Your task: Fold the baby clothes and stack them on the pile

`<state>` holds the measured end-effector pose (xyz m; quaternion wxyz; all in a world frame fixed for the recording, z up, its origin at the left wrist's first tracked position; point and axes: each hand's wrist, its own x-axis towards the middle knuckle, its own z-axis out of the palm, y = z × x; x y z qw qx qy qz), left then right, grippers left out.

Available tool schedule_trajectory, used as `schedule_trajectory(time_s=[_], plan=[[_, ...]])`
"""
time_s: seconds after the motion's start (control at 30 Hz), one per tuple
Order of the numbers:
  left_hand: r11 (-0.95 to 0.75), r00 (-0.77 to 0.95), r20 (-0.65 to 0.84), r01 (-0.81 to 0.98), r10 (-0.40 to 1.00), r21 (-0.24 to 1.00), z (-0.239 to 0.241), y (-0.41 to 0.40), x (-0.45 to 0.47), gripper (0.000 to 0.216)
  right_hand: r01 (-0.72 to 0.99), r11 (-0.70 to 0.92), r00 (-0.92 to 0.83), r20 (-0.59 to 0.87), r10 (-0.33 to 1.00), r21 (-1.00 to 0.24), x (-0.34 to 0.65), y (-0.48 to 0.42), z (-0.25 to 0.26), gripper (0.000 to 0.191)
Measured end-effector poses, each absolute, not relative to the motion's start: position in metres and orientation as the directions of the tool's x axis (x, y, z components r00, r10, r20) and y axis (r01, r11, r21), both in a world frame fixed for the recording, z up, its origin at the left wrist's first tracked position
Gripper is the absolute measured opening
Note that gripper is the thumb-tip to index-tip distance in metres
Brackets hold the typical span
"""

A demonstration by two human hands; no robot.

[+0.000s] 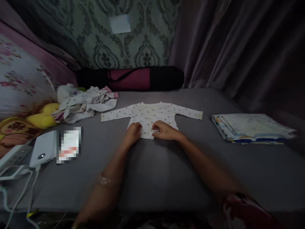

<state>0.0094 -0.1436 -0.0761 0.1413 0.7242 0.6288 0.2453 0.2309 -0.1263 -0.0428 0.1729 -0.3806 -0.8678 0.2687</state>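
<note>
A small white baby shirt (152, 114) with a scattered print lies flat, its collar away from me and its sleeves stretched out to both sides. My left hand (133, 133) is closed at the lower left of the shirt, with curled fingers on the cloth. At the front edge near the hem, my right hand (165, 130) pinches the fabric between thumb and fingers. Both hands partly cover the lower body of the shirt. A bracelet sits on my left forearm.
A grey sheet (152, 178) covers the surface. Folded cloths (252, 127) are stacked at right, and crumpled clothes (88, 103) lie at left. Nearer are a white power bank (45, 148), cables and a power strip (15, 156). A long black-and-pink bag (130, 78) lies along the wall.
</note>
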Motion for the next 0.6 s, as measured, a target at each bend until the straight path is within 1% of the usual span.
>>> schedule_trajectory(time_s=[0.1,0.17,0.23,0.3,0.33,0.37,0.47,0.6], plan=[[-0.179,0.102,0.17,0.827,0.98,0.534,-0.075,-0.148,0.007,0.021,0.56,0.54,-0.706,-0.021,0.708,-0.629,0.239,-0.127,-0.048,0.038],[-0.196,0.116,0.18,0.819,0.977,0.539,-0.069,-0.151,0.009,0.021,0.551,0.538,-0.704,-0.008,0.711,-0.637,0.241,-0.126,-0.053,0.039],[-0.226,0.147,0.188,0.821,0.971,0.524,-0.062,-0.156,0.013,0.019,0.533,0.54,-0.673,0.06,0.737,-0.652,0.24,-0.125,-0.059,0.032],[-0.265,0.193,0.189,0.817,0.963,0.512,-0.054,-0.162,0.02,0.017,0.519,0.508,-0.619,0.107,0.778,-0.687,0.237,-0.123,-0.063,0.018],[-0.288,0.228,0.178,0.807,0.957,0.515,-0.051,-0.165,0.023,0.016,0.51,0.476,-0.593,0.108,0.798,-0.716,0.236,-0.122,-0.064,0.012],[-0.309,0.265,0.159,0.792,0.951,0.526,-0.048,-0.168,0.027,0.017,0.497,0.437,-0.569,0.098,0.816,-0.75,0.235,-0.12,-0.065,0.013],[-0.34,0.362,0.076,0.752,0.929,0.564,-0.045,-0.176,0.035,0.023,0.422,0.331,-0.532,0.065,0.845,-0.844,0.235,-0.116,-0.065,0.027],[-0.336,0.364,0.055,0.779,0.93,0.53,-0.05,-0.18,0.039,0.031,0.311,0.247,-0.448,0.088,0.89,-0.918,0.237,-0.113,-0.065,0.034]])
